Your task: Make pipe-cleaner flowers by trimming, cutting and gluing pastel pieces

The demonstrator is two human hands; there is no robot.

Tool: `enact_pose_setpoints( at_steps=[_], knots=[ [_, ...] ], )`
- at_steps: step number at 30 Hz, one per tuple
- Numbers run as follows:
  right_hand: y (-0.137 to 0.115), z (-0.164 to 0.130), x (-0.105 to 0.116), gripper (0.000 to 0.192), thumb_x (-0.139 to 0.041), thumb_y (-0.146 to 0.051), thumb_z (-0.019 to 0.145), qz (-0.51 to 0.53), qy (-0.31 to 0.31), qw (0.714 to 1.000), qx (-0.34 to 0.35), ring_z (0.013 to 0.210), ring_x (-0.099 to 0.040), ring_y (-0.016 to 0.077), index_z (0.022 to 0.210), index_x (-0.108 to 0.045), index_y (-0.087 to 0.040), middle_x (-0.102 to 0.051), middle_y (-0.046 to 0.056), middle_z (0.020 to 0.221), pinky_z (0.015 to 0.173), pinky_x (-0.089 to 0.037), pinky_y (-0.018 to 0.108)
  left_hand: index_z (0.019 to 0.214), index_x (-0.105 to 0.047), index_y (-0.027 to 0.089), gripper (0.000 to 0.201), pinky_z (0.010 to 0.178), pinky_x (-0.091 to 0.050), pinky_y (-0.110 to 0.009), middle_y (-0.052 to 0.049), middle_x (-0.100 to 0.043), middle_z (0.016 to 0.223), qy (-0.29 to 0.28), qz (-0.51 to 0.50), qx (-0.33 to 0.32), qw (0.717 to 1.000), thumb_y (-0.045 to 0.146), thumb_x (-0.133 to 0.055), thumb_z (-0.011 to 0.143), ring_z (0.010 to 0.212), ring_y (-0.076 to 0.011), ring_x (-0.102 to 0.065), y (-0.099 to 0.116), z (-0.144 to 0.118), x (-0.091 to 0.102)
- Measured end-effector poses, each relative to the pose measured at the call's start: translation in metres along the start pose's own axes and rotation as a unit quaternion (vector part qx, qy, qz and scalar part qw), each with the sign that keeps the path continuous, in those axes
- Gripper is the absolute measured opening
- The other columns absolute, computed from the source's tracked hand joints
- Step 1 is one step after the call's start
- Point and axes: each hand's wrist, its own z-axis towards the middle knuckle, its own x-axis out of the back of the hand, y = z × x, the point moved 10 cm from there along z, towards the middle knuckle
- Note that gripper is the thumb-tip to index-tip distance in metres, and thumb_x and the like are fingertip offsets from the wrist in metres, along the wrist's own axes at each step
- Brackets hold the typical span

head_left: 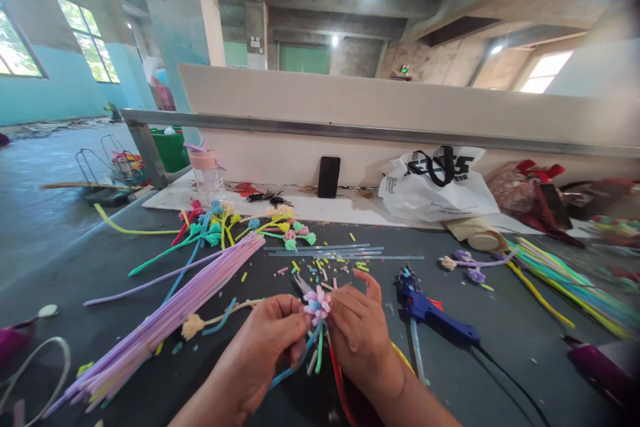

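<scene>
A small pink flower with a blue centre [317, 304], made of fuzzy pipe cleaner, sits between my two hands. My left hand [275, 330] pinches it from the left with thumb and forefinger. From the other side, my right hand [357, 327] has its fingers closed against the flower, with one finger raised. A blue stem [295, 367] runs down below the bloom toward the lower left. Under my hands lie a short green piece [319, 350] and a red-handled tool [340, 380], partly hidden by my right hand.
Pink and purple pipe cleaners [200, 297] lie bundled at left, finished-looking flowers [220, 223] behind them. A blue glue gun [435, 313] with a cord rests at right, near clear glue sticks [345, 252] and scattered clippings. Farther back stand a phone [329, 177], a cup [206, 177] and a white bag [437, 183].
</scene>
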Motion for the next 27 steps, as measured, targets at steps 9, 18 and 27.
enact_pose_setpoints(
  at_steps=[9,18,27],
  knots=[
    [-0.001,-0.003,-0.005,0.020,-0.044,-0.003,0.077,-0.007,-0.019,1.000,0.006,0.059,-0.056,0.0120,0.070,-0.053,-0.019,-0.062,-0.003,0.062,0.094,-0.027,0.044,0.055,-0.044,0.017,0.023,0.039,-0.019,-0.019,0.008,-0.036,0.036,0.004,0.021,-0.005,1.000,0.028,-0.060,0.068,0.035,-0.0037,-0.027,-0.002,0.002,0.000],
    [-0.001,0.002,0.003,0.019,-0.044,-0.007,0.079,0.002,-0.007,1.000,-0.004,0.058,-0.056,0.0113,0.072,-0.056,-0.020,-0.061,-0.003,0.062,0.093,-0.028,0.043,0.064,-0.053,0.014,0.022,0.042,-0.021,-0.017,0.006,-0.044,0.048,-0.015,0.046,-0.049,0.998,0.033,-0.061,0.073,0.042,-0.0036,-0.034,0.018,-0.005,0.003],
    [-0.003,0.004,0.005,0.022,-0.043,-0.006,0.080,0.070,0.000,0.998,-0.004,0.057,-0.055,0.0117,0.077,-0.059,-0.021,-0.061,-0.003,0.061,0.092,-0.030,0.044,0.060,-0.052,0.013,0.028,0.044,-0.022,-0.018,0.005,-0.045,0.049,-0.033,0.038,-0.029,0.998,0.035,-0.068,0.067,0.042,-0.0030,-0.034,0.011,-0.002,0.005]
  ],
)
